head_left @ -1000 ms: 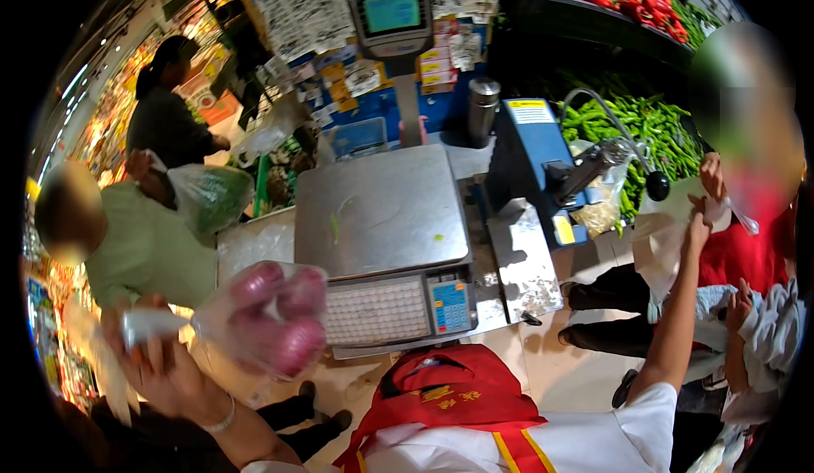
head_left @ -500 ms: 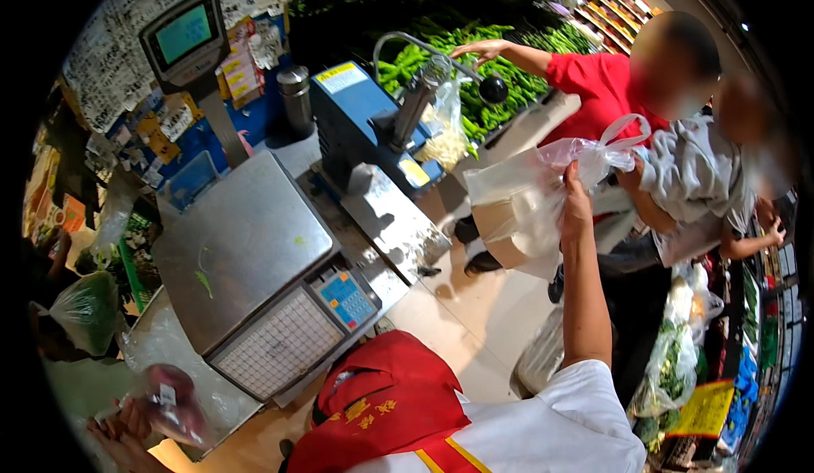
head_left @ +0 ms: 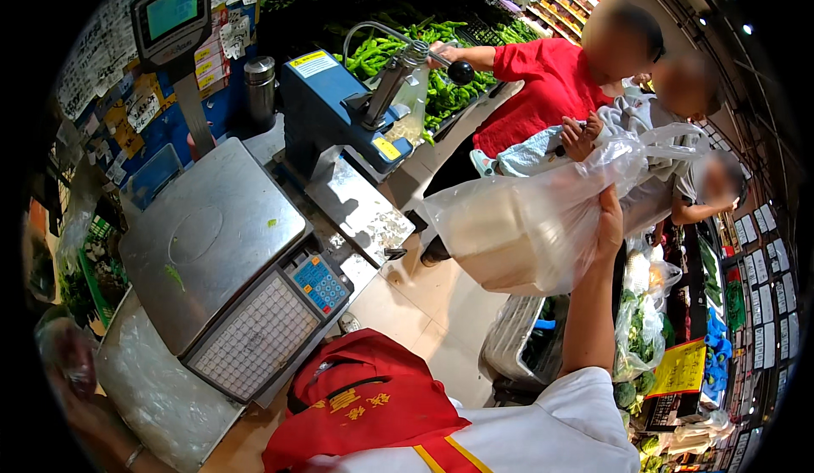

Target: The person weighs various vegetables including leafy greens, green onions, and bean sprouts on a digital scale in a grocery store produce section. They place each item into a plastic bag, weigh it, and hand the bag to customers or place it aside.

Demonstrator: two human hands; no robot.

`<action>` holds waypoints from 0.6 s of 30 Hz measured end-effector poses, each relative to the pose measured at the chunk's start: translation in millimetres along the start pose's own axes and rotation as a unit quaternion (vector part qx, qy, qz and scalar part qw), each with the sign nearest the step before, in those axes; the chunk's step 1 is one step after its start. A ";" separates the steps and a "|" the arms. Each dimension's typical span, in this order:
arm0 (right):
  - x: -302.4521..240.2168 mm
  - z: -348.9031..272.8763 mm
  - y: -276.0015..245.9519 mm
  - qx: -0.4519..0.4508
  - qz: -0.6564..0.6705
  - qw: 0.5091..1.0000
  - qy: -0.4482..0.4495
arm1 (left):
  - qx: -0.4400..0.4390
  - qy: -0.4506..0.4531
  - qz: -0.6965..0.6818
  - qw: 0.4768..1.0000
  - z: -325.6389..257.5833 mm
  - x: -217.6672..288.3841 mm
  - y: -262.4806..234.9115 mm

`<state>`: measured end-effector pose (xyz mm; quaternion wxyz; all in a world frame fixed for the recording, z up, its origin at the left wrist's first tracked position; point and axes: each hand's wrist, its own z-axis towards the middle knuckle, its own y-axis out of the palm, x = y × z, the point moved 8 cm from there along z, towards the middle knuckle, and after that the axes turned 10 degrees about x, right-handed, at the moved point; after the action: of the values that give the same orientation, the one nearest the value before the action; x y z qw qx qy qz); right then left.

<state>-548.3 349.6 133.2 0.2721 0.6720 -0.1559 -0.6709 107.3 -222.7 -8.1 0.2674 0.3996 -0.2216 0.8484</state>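
Note:
My right hand (head_left: 610, 223) is closed on a clear plastic bag (head_left: 543, 210), raised at arm's length in front of the other people. Inside it is a pale, cream-coloured boxy item; the bag's loops stand up above my fingers. Down at the left rim, a bare forearm with a thin bracelet leads to my left hand (head_left: 89, 409), blurred and closed on a dark red pack (head_left: 69, 354) in clear wrap. Between my arms is a weighing scale (head_left: 216, 227) with a steel plate, bits of green leaf on it, and a keypad.
A blue machine (head_left: 331, 100) with a black knob stands beyond the scale, near green peppers (head_left: 462, 91). A person in a red shirt (head_left: 538, 83) reaches toward it; others stand at the right. A white basket (head_left: 513, 337) and bagged vegetables (head_left: 640, 329) are at the right.
The bag in my right hand appears closer and farther right. The dark red pack has moved left and up, toward the rim. The whole view has shifted a little.

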 end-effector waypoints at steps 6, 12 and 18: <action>27.6 -47.0 97.5 -0.192 0.016 0.981 -0.013 | -0.454 -0.212 -0.304 0.810 -260.1 164.1 53.2; 62.7 -80.9 181.0 -0.437 0.225 0.863 0.116 | -0.708 -0.559 -0.392 0.181 -437.9 323.4 -4.0; 84.6 -148.2 221.2 -0.780 0.098 0.610 0.098 | -0.663 -0.597 -0.447 0.069 -437.2 315.7 -29.3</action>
<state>-363.4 146.5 184.1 0.7714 0.2485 0.3889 -0.4381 -288.5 144.7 -6.6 0.5297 0.4559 -0.5586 -0.4466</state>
